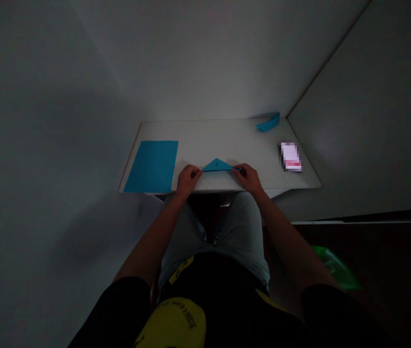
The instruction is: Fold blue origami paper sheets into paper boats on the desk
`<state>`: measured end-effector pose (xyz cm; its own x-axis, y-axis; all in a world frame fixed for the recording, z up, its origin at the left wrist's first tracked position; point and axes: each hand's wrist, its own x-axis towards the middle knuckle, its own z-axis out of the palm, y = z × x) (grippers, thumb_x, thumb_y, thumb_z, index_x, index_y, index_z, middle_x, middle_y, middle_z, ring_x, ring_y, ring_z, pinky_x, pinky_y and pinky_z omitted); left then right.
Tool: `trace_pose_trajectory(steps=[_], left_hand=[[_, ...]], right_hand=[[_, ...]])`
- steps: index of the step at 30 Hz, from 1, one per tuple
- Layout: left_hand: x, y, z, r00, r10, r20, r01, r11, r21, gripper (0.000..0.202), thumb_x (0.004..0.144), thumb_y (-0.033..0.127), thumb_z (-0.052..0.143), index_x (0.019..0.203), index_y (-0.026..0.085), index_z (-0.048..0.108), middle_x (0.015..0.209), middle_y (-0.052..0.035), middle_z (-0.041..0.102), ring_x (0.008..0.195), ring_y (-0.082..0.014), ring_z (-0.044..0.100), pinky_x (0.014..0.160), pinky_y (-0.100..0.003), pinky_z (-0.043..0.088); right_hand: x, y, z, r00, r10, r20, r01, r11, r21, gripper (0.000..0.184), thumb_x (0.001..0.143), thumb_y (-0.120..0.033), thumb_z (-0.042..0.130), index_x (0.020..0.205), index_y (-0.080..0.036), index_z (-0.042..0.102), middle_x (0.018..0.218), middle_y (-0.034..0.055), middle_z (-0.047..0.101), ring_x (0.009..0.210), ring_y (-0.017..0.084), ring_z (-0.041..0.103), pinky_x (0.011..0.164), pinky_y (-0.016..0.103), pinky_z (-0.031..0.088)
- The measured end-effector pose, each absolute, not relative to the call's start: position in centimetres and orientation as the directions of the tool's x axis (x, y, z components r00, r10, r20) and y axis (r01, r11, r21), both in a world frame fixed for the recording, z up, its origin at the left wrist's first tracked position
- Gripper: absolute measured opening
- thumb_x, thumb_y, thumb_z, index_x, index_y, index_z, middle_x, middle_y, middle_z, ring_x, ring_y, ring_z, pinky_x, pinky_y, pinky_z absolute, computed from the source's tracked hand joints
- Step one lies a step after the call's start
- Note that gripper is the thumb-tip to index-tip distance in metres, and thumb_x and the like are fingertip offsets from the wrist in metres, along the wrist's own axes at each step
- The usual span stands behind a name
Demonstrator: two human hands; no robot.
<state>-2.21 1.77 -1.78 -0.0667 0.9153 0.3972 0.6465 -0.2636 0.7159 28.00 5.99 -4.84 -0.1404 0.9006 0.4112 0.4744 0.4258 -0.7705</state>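
Observation:
A folded blue paper [217,165], roughly a low triangle with its point away from me, is held just over the white table's near edge. My left hand [188,179] pinches its left corner between thumb and fingers. At the opposite corner, my right hand [248,178] grips the same paper in a like pinch. Left of my hands lies a flat sheet of blue paper [153,166]. A folded blue paper boat [269,123] rests at the table's far right corner, by the wall.
The white table [212,137] meets walls at its back and right side. A phone [291,156], its screen blurred out, lies near the right edge. Below right, something green and shiny [336,268] is on the dark floor.

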Motion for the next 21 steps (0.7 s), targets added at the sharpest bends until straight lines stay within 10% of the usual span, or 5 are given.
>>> trace_pose_trajectory(steps=[21], left_hand=[[-2.5,1.88,-2.56,-0.024,0.919,0.393,0.669,-0.277,0.689,0.005,0.098,0.025,0.072,0.101,0.02,0.073,0.099,-0.0053,0.076,0.087,-0.0185,0.073,0.087,-0.033,0.06]], right_hand=[[28.0,6.03,-4.86,-0.125,0.912,0.39,0.465,0.401,-0.789,0.063,0.091,-0.081,0.066,0.108,-0.021,0.076,0.086,0.0078,0.072,0.07,0.021,0.063,0.072,0.038,0.055]])
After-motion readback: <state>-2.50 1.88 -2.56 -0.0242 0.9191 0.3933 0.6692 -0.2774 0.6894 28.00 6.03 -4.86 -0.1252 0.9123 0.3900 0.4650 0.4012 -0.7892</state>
